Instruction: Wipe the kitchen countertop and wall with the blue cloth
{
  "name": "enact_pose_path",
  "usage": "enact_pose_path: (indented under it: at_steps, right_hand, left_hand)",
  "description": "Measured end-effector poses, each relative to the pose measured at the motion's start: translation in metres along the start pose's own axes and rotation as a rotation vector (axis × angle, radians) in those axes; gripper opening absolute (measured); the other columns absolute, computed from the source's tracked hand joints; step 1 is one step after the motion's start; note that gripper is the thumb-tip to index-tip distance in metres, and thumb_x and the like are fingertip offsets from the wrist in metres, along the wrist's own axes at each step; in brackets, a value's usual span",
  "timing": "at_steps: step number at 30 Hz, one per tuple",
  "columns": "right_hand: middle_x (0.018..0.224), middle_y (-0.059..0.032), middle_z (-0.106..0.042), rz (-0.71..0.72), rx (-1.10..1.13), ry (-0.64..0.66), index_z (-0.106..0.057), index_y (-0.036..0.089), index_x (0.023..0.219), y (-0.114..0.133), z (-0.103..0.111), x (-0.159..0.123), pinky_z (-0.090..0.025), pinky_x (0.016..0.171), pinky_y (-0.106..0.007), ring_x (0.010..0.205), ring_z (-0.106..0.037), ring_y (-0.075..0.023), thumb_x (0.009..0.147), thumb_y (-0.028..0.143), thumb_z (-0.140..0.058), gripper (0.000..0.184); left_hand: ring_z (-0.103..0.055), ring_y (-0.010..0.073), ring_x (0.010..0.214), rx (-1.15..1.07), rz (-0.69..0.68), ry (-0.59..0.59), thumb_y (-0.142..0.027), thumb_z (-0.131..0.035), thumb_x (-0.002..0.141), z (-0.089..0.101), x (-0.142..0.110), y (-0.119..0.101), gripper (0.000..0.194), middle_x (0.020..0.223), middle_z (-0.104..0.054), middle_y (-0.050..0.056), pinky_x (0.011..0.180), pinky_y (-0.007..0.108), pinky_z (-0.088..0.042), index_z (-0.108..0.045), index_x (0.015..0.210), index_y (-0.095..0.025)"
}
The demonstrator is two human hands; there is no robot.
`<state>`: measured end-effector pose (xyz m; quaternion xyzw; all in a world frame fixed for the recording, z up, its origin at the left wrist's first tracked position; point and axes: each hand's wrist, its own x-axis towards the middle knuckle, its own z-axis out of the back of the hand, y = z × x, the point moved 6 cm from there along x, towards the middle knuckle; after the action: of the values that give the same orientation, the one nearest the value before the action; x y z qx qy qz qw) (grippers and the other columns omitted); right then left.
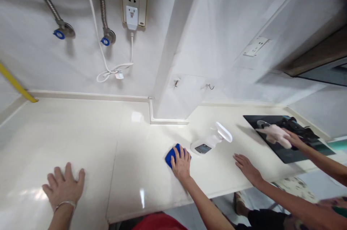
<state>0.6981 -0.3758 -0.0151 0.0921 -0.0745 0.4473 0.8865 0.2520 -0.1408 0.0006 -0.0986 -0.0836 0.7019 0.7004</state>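
- The worktop (89,129) runs beneath both of the person's hands; its pale surface stretches away ahead of them to the wall.
- The black hob (284,155) is well off to the right of the right hand, beyond a co-worker's near hand (245,168), which lies towards the worktop's front edge.
- The left hand (63,183) rests palm down with fingers spread wide, holding nothing, well apart to the left of the right hand.
- The spray bottle (208,144) is just beside the right hand, to its right and slightly ahead. Its base end is nearer that hand and its long axis slants away rightward to the white head; whether it stands or lies I cannot tell for sure. The right hand is much nearer to it than the left.
- The right hand (181,165) has its fingers parted and laid over the blue cloth.
- A pale cloth (276,134) is in the co-worker's far hand (292,138), over the hob.
- The blue cloth (169,156) lies directly under the right hand, showing ahead and left of its fingers; bunched, it has no clear long axis.
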Motion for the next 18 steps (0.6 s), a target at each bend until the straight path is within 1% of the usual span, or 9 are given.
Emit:
enact_pose_path:
  at_steps: [1, 3, 6, 9, 11, 13, 15, 18]
  right_hand:
    - [0.156, -0.0137, -0.034, -0.074, -0.034, -0.011, -0.047, 0.023, 0.145, 0.003, -0.003, 0.016, -0.023, 0.112, -0.058, 0.141, -0.029, -0.0376, 0.097, 0.038, -0.037, 0.051]
    - [0.155, -0.0173, -0.035, -0.18, -0.079, -0.02, -0.047, 0.02, 0.144, 0.02, -0.01, 0.051, -0.022, 0.11, -0.06, 0.139, -0.031, -0.0396, 0.098, 0.039, -0.036, 0.051]
    - [0.152, -0.0237, -0.037, -0.258, -0.099, -0.019, -0.048, 0.016, 0.144, 0.058, -0.015, 0.099, -0.022, 0.106, -0.064, 0.135, -0.035, -0.0436, 0.098, 0.039, -0.035, 0.053]
    - [0.151, -0.0286, -0.036, -0.277, -0.09, 0.013, -0.046, 0.012, 0.144, 0.104, -0.021, 0.128, -0.022, 0.103, -0.067, 0.134, -0.036, -0.0479, 0.097, 0.039, -0.036, 0.055]
    - [0.151, -0.0314, -0.034, -0.256, -0.077, 0.056, -0.044, 0.009, 0.146, 0.138, -0.028, 0.135, -0.02, 0.102, -0.07, 0.134, -0.035, -0.0491, 0.097, 0.038, -0.036, 0.057]
    - [0.152, -0.0325, -0.031, -0.194, -0.055, 0.093, -0.04, 0.009, 0.148, 0.175, -0.035, 0.132, -0.016, 0.103, -0.072, 0.137, -0.033, -0.0486, 0.097, 0.037, -0.035, 0.058]
    - [0.155, -0.0303, -0.028, -0.073, -0.01, 0.127, -0.037, 0.011, 0.149, 0.216, -0.041, 0.123, -0.011, 0.106, -0.072, 0.14, -0.028, -0.0472, 0.097, 0.038, -0.035, 0.059]
    - [0.16, -0.0245, -0.021, 0.176, 0.109, 0.215, -0.035, 0.016, 0.151, 0.277, -0.043, 0.102, -0.005, 0.111, -0.07, 0.146, -0.018, -0.0457, 0.097, 0.041, -0.038, 0.06]
  left_hand:
    - [-0.003, 0.0404, 0.149, 0.006, -0.006, -0.049, -0.062, -0.011, 0.089, 0.001, 0.0, 0.001, 0.081, 0.161, -0.014, 0.021, 0.119, 0.058, -0.006, -0.029, 0.15, -0.012]
    - [-0.009, 0.0391, 0.149, 0.02, -0.006, -0.123, -0.062, -0.014, 0.089, 0.001, 0.0, 0.004, 0.08, 0.159, -0.022, 0.02, 0.119, 0.057, -0.009, -0.035, 0.148, -0.014]
    - [-0.009, 0.0385, 0.149, 0.026, 0.008, -0.134, -0.06, -0.015, 0.089, -0.005, 0.001, 0.009, 0.078, 0.159, -0.023, 0.02, 0.119, 0.057, -0.01, -0.036, 0.148, -0.014]
    - [-0.009, 0.0385, 0.15, 0.03, 0.021, -0.125, -0.059, -0.015, 0.09, -0.009, 0.003, 0.013, 0.077, 0.159, -0.022, 0.02, 0.119, 0.057, -0.01, -0.036, 0.148, -0.014]
    - [-0.01, 0.0393, 0.149, 0.036, 0.029, -0.127, -0.059, -0.015, 0.09, -0.012, 0.003, 0.015, 0.076, 0.159, -0.022, 0.02, 0.119, 0.057, -0.01, -0.036, 0.148, -0.015]
    - [-0.01, 0.0393, 0.149, 0.046, 0.032, -0.139, -0.057, -0.015, 0.091, -0.013, 0.003, 0.016, 0.074, 0.159, -0.022, 0.019, 0.119, 0.057, -0.01, -0.035, 0.149, -0.016]
    - [-0.011, 0.0386, 0.149, 0.063, 0.039, -0.148, -0.055, -0.017, 0.092, -0.015, 0.003, 0.017, 0.072, 0.16, -0.022, 0.019, 0.119, 0.057, -0.009, -0.034, 0.149, -0.016]
    - [-0.012, 0.0383, 0.149, 0.1, 0.061, -0.133, -0.051, -0.022, 0.092, -0.018, 0.004, 0.018, 0.069, 0.16, -0.024, 0.019, 0.12, 0.056, -0.01, -0.034, 0.15, -0.016]
